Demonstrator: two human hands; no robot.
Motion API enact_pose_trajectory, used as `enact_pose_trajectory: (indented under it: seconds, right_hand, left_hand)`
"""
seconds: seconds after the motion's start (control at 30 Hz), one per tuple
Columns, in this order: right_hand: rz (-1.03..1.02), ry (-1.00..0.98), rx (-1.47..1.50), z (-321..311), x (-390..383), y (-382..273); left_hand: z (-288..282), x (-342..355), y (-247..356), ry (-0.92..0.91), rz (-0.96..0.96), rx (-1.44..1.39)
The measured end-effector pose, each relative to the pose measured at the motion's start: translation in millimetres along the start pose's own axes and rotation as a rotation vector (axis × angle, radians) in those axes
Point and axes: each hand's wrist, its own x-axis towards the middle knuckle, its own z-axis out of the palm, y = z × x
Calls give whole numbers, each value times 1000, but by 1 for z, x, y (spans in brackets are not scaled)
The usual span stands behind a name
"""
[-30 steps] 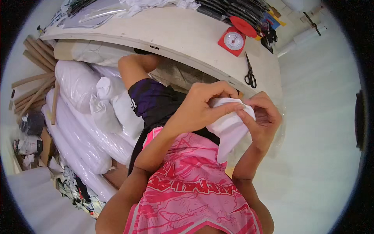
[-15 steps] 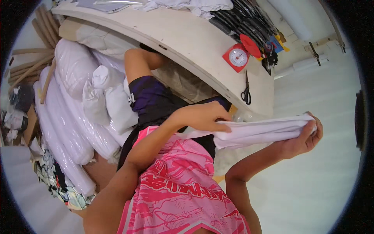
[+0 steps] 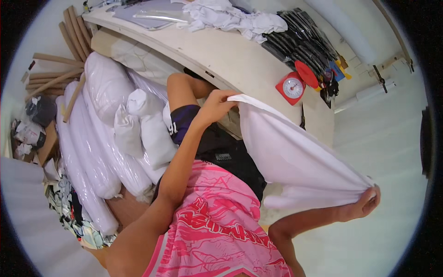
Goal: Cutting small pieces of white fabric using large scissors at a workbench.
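Observation:
A piece of thin white fabric [image 3: 290, 152] is stretched between my two hands, its top edge running slantwise from upper left to lower right. My left hand [image 3: 218, 105] pinches one upper corner above my lap, close to the table's near edge. At the far right, my right hand [image 3: 365, 203] is closed round the other end, where the cloth gathers into folds. Between the hands the fabric hangs spread out, its lower part drooping in soft creases over my knee. A small part of the cloth end inside my right fingers is hidden.
A white table [image 3: 221, 51] curves across the top, bearing a red dial scale [image 3: 291, 88], black packets [image 3: 304, 41] and crumpled white cloth [image 3: 230, 16]. Scissors are partly hidden behind the fabric. Plastic-wrapped rolls [image 3: 87, 143], white bags [image 3: 154, 134] and cardboard tubes [image 3: 69, 32] fill the left.
My left hand has moved up and away with one corner, opening the folded cloth into a wide sheet. My right hand has moved slightly lower, still gripping its end.

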Motion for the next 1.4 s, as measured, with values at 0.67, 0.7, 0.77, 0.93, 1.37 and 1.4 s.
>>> enact_pose_trajectory:
  seconds: [0.67, 0.7, 0.77, 0.93, 1.37, 1.4]
  right_hand:
    - [472, -814, 187, 59, -74, -4]
    - [482, -793, 172, 65, -75, -5]
    - [569, -739, 281, 73, -77, -5]
    - [582, -711, 286, 65, -84, 11]
    - [686, -686, 420, 46, -70, 34]
    - [678, -689, 431, 44, -71, 36]
  left_hand:
    - [70, -42, 132, 145, 170, 0]
    - [74, -43, 138, 151, 228, 102]
    - [84, -46, 144, 133, 205, 78]
    - [93, -46, 135, 188, 361, 185]
    - [102, -40, 118, -20, 166, -75]
    - [103, -38, 116, 6, 169, -78]
